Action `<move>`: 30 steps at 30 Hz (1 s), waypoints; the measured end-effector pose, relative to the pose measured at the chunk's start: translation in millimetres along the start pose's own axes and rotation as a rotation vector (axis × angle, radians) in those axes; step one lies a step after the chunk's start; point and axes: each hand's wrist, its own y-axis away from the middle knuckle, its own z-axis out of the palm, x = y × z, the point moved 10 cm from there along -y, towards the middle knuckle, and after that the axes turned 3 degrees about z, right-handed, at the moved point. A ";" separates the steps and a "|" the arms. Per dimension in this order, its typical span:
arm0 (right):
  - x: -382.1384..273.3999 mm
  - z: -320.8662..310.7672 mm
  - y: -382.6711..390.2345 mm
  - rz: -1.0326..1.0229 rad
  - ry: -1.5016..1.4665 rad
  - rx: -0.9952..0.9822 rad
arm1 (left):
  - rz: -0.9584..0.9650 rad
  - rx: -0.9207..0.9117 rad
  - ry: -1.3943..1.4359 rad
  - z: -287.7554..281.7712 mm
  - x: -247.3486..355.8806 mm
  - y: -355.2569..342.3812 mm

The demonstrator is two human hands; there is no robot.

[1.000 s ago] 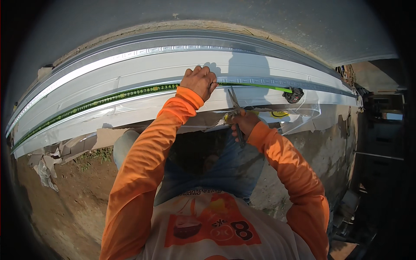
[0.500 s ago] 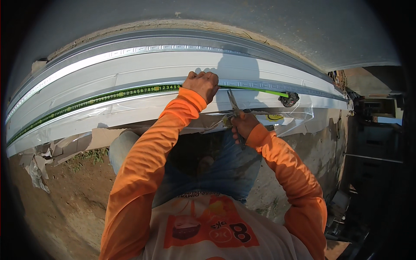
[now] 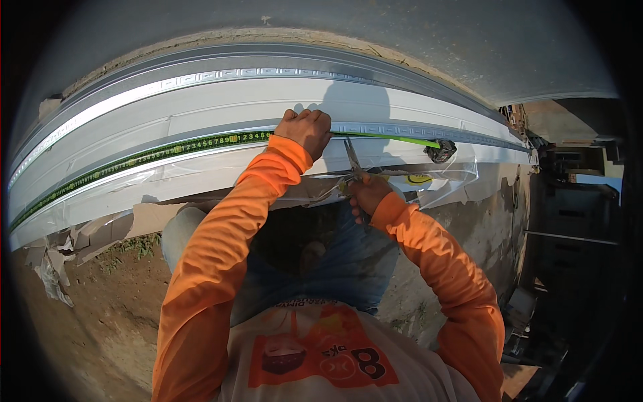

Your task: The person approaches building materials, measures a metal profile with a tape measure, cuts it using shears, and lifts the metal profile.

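**Left hand (image 3: 306, 130) on the tape measure (image 3: 204, 143), snips (image 3: 354, 158) just below**

The tape measure runs roughly 9 to 3 o'clock along a slotted metal strip (image 3: 408, 130), its case (image 3: 440, 152) at the left hand's 3 o'clock. That hand, the nearer, is clenched over the tape, fingertips hidden. The right hand (image 3: 368, 194), at its 4 o'clock, grasps the snips, blades pointing toward 11, tips near the strip; contact cannot be told. Against a second ago, both grips match; the tips sit slightly closer to the left hand, and the shadow (image 3: 356, 102) has slid toward 9.
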 end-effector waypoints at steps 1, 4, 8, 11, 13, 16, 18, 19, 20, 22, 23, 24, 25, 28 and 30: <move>1.5 0.2 -0.2 0.019 -0.031 -0.007 | 0.002 -0.002 0.011 0.1 0.0 -0.3; 3.3 -0.5 -2.6 0.034 -0.042 -0.021 | 0.028 -0.014 0.011 -0.8 1.4 -1.2; 5.7 -2.5 -7.9 0.034 0.015 0.006 | 0.044 0.006 0.029 0.4 0.1 -0.5; 7.5 -3.0 -7.9 0.070 0.054 0.049 | 0.049 0.014 0.047 1.7 -1.0 -1.1; 6.7 0.2 -8.7 0.056 0.018 0.045 | 0.021 -0.010 0.043 2.5 -3.7 -2.0; 3.8 -1.7 -3.2 0.092 0.044 0.055 | 0.043 0.011 0.056 1.1 -2.3 -1.0; -3.7 -2.8 3.5 0.097 0.052 0.045 | 0.041 -0.002 0.052 2.3 -3.5 -1.2; -5.7 -2.5 4.6 0.098 0.063 0.034 | 0.038 -0.013 0.045 3.2 -3.9 -1.5; -5.5 -2.5 3.7 0.102 0.063 0.036 | 0.039 -0.014 0.050 2.4 -3.7 -1.6; -2.1 -2.2 2.9 0.137 0.017 0.020 | 0.013 -0.088 0.047 7.9 -4.5 -2.2; -0.8 -3.2 2.0 0.139 0.018 0.023 | 0.013 -0.087 0.051 8.3 -3.9 -2.5; -0.1 -3.2 -0.1 0.130 0.022 0.015 | 0.012 -0.098 0.041 10.0 -4.0 -2.8; -0.2 -3.2 -1.2 0.120 0.026 0.006 | 0.011 -0.109 0.030 11.7 -4.0 -3.0; -0.6 -6.4 0.0 0.134 0.042 0.030 | 0.014 -0.122 0.024 14.6 -3.5 -2.1; -4.6 -6.5 0.4 0.120 0.064 0.028 | 0.026 -0.079 0.016 14.5 -4.5 -1.6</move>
